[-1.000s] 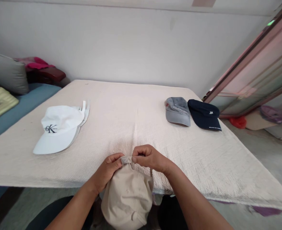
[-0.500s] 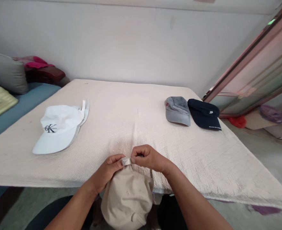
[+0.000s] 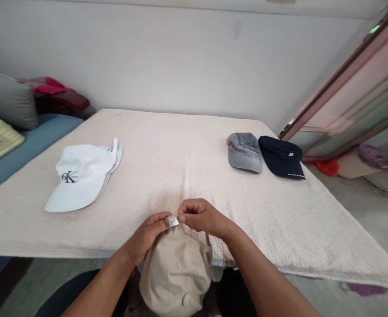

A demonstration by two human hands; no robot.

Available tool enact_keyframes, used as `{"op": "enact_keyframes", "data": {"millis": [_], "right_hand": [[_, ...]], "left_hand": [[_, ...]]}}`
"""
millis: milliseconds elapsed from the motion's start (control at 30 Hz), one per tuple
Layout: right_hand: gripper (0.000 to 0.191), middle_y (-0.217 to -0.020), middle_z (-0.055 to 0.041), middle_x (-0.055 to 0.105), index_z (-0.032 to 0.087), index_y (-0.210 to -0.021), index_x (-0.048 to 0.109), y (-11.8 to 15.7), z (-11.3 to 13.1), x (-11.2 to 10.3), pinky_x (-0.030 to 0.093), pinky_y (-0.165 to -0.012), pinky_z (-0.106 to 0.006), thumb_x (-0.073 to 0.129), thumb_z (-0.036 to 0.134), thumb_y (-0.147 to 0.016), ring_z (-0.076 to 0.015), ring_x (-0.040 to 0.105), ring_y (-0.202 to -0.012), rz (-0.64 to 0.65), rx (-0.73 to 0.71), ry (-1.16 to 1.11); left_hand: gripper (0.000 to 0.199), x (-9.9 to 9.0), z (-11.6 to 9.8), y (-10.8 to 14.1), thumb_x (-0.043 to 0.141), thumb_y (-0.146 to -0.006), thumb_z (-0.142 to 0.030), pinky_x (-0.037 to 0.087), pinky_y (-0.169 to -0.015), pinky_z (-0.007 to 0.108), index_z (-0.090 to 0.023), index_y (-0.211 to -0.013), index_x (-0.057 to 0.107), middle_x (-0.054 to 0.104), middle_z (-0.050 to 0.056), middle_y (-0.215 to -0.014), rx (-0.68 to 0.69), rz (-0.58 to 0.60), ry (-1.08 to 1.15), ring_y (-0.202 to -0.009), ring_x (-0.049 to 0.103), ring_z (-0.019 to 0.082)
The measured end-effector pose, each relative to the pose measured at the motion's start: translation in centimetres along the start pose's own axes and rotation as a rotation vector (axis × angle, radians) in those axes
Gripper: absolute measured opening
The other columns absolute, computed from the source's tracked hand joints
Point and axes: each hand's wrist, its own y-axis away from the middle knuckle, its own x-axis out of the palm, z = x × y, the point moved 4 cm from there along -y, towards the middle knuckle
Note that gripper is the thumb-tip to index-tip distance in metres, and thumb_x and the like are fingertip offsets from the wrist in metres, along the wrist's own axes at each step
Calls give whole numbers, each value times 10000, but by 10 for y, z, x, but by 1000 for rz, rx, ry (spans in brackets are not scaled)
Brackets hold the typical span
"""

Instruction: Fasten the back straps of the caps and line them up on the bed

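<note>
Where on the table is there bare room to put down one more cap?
Bare cream tablecloth lies between the white CK cap and gray cap. Another free patch is in front of the navy cap, right of the right hand. Crowded: between gray and navy caps; at the near edge, where the left hand and right hand hold the beige cap.

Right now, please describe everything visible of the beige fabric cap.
The beige, cloth-looking cap has a rounded, creased crown and is held at the near edge of the cream cloth-covered table. The left hand and right hand pinch its strap beside a shiny silver clasp. Its brim cannot be made out.
</note>
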Motion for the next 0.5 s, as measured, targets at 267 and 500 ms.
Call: {"op": "enact_keyframes", "data": {"millis": [267, 500], "right_hand": [[256, -602, 54, 450, 158, -940, 611, -2, 3, 5, 262, -448, -193, 628, 385, -823, -59, 363, -495, 0, -34, -132], [235, -679, 31, 503, 162, -905, 631, -6, 0, 11, 343, -513, -213, 621, 384, -830, -61, 408, -532, -21, -82, -97]], "left_hand": [[262, 9, -6, 3, 762, -688, -268, 438, -755, 261, -179, -932, 727, 711, 41, -824, 21, 112, 38, -791, 613, 173], [193, 15, -8, 3, 692, -771, -281, 423, -727, 264, -167, -923, 661, 666, 30, -796, 49, 211, -11, -746, 589, 160]]}}
